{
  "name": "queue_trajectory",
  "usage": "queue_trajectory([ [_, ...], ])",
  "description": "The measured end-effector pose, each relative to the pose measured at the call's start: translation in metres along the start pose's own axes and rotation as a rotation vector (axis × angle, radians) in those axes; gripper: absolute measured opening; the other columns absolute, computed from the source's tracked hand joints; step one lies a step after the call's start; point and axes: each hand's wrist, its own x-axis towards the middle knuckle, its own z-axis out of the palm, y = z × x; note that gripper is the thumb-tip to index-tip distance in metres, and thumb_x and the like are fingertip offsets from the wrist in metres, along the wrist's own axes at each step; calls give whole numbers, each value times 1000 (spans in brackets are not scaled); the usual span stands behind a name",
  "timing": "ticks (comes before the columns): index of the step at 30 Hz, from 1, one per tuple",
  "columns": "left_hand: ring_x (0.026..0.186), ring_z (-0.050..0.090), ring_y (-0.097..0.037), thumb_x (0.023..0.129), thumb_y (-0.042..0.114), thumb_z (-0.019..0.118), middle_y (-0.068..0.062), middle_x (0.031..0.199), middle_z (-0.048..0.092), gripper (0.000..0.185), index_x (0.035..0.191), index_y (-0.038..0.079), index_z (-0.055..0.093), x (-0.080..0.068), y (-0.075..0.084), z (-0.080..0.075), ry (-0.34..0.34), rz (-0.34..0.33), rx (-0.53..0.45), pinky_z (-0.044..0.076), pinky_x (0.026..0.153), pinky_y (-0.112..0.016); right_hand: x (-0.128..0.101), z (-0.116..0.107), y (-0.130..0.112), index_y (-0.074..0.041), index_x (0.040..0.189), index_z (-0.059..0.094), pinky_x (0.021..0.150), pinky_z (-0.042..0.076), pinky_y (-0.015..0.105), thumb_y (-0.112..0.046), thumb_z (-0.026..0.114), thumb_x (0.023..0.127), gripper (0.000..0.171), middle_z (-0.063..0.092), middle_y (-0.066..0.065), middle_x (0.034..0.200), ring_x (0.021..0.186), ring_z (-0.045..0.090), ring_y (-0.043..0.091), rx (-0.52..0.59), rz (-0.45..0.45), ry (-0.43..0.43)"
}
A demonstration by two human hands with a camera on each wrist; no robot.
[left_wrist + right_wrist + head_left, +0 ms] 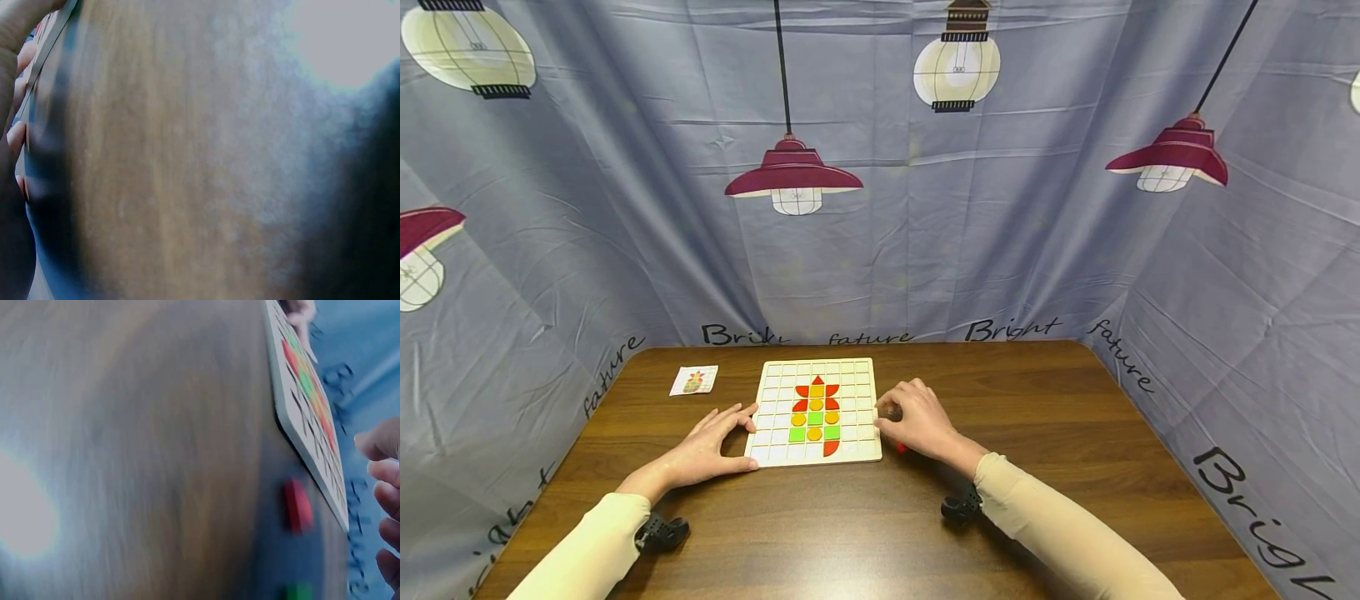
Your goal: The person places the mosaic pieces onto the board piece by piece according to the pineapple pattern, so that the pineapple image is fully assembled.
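Observation:
A pale gridded board lies on the table, bearing a pattern of red, orange and green flat pieces. At its left edge my left hand has thumb and fingers spread apart, the thumb by the near corner. Beside the right edge is my right hand, its fingers bent, with a gap between thumb and index finger and nothing visible in it. A red piece lies on the table below this hand. Nearby is a blurred green piece, cut off by the frame. The left wrist view shows mostly blurred tabletop.
A small card with a printed coloured pattern lies left of the board. The brown wooden table ends at a grey-blue curtain on the far side and both flanks. Dark wrist devices hang under the cuffs.

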Motion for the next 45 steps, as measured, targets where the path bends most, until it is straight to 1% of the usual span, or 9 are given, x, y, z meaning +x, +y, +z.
queue_trajectory([
  [5, 146, 31, -48, 83, 50, 83, -17, 158, 43, 49, 111, 19, 56, -1, 0, -1, 4, 9, -1, 9, 117, -70, -8, -22, 26, -16, 105, 77, 83, 42, 38, -30, 83, 84, 26, 59, -10, 86, 89, 50, 14, 34, 37, 16],
  [8, 145, 32, -49, 82, 48, 84, -18, 156, 45, 49, 110, 19, 57, -2, -1, 1, 26, 29, -7, 11, 117, -70, -14, -32, 40, -16, 106, 77, 84, 43, 39, -29, 83, 84, 27, 61, -11, 89, 90, 51, 14, 37, 43, 17],
  [12, 142, 34, -51, 82, 45, 84, -20, 154, 46, 48, 111, 19, 57, -2, -4, 3, 55, 67, -2, 14, 116, -68, -24, -41, 55, -19, 107, 77, 85, 42, 39, -31, 82, 85, 26, 64, -13, 93, 92, 52, 13, 36, 45, -15],
  [15, 143, 34, -51, 82, 45, 84, -20, 155, 46, 48, 111, 19, 57, -2, -3, 3, 47, 61, -12, 12, 116, -68, -32, -45, 63, -21, 108, 79, 88, 42, 41, -33, 83, 84, 27, 67, -13, 98, 96, 53, 14, 43, 43, -65],
  [20, 145, 32, -50, 81, 45, 85, -19, 156, 45, 48, 110, 19, 57, -2, 1, 1, 30, 33, -21, 11, 116, -70, -43, -46, 73, -28, 110, 79, 92, 40, 43, -41, 84, 82, 31, 67, -15, 104, 102, 52, 12, 45, 33, -142],
  [27, 147, 30, -47, 83, 50, 83, -16, 158, 43, 49, 111, 20, 56, 0, 1, 0, -9, 2, -3, 9, 117, -70, -52, -46, 80, -33, 113, 78, 81, 41, 32, -46, 85, 81, 35, 65, -17, 104, 94, 47, 9, 77, 25, -206],
  [31, 148, 29, -47, 83, 51, 82, -16, 159, 42, 49, 112, 20, 56, 0, 0, 0, -15, -7, 1, 9, 117, -69, -58, -46, 83, -31, 115, 78, 76, 43, 29, -44, 86, 81, 37, 63, -16, 102, 92, 47, 10, 117, 28, -210],
  [37, 148, 29, -47, 83, 51, 82, -17, 159, 41, 49, 112, 20, 57, 0, 1, 0, -14, -8, -2, 10, 117, -69, -63, -45, 87, -28, 113, 78, 77, 44, 30, -40, 86, 82, 34, 64, -14, 101, 93, 49, 13, 165, 43, -199],
  [45, 148, 29, -47, 83, 50, 82, -16, 159, 41, 49, 112, 20, 57, 0, 2, 0, -15, -10, -8, 9, 118, -69, -64, -41, 90, -28, 108, 79, 75, 43, 29, -37, 87, 83, 28, 66, -13, 99, 92, 50, 14, 183, 10, -165],
])
